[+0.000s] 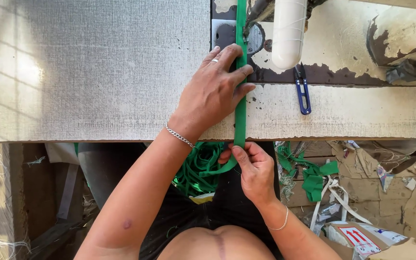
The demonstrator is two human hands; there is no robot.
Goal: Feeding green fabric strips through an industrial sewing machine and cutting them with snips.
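Green fabric strip (240, 96) runs straight along the table (97, 72) toward the sewing machine needle area (253, 21), long axis pointing away from the person. Left hand (215, 89) lies flat, fingers spread, pressing the strip just short of the needle — nearer hand. Right hand (253, 171) pinches the strip shut below the table edge, by the green pile (196, 171).
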